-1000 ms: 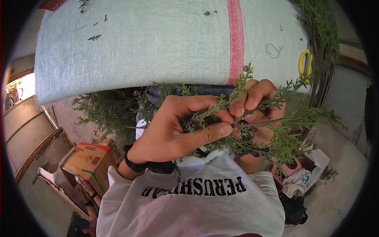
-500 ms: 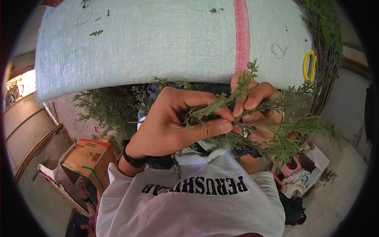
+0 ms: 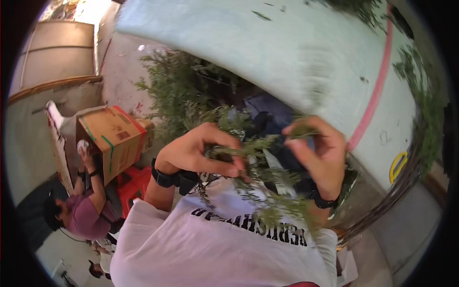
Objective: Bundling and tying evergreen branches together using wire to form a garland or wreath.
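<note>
My left hand [image 3: 201, 154] is closed on a bunch of green evergreen sprigs [image 3: 260, 184] held in front of my white shirt. My right hand [image 3: 319, 160] is just to the right of it, with thumb and fingers pinching the top of a sprig from the same bunch. The sprigs hang down between both hands and are blurred. Each wrist wears a black band.
A table covered with a white woven sack [image 3: 287, 57] with a pink stripe curves above. A heap of green branches [image 3: 184, 95] lies under it. A cardboard box [image 3: 112, 138] stands at left, touched by another person in a purple shirt [image 3: 83, 217]. Yellow scissor handles [image 3: 398, 165] rest at right.
The view has swung left and tilted, bringing the box and the other person into sight. My hands have drawn slightly apart while still holding the sprigs.
</note>
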A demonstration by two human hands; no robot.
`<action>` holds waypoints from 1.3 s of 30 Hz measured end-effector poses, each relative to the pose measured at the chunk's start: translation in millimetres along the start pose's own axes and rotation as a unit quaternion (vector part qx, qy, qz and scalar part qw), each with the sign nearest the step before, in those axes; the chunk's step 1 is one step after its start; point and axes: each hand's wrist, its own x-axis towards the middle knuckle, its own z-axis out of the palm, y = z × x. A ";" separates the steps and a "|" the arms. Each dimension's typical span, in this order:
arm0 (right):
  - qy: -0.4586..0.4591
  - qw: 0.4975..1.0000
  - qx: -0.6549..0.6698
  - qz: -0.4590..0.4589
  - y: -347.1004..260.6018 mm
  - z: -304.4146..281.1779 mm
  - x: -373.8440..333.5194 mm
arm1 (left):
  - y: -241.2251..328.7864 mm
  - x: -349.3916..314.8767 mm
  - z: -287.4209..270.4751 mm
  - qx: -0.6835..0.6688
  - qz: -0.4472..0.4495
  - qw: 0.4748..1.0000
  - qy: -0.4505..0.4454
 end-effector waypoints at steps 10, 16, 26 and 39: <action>-0.184 0.959 -0.178 0.121 98.8 85.6 82.3 | -15.1 -57.0 -1.2 -0.065 0.007 0.995 0.075; -0.185 0.872 -0.452 0.019 57.3 74.0 32.2 | -21.5 -54.2 -5.8 -0.048 0.044 0.998 0.003; -0.057 0.968 -0.203 0.133 -38.4 -45.9 -0.4 | -21.3 -4.7 19.4 -0.059 -0.018 0.992 -0.109; 0.187 0.868 -0.458 0.048 -110.5 -158.0 28.0 | -6.5 21.8 10.1 -0.049 -0.121 0.989 -0.063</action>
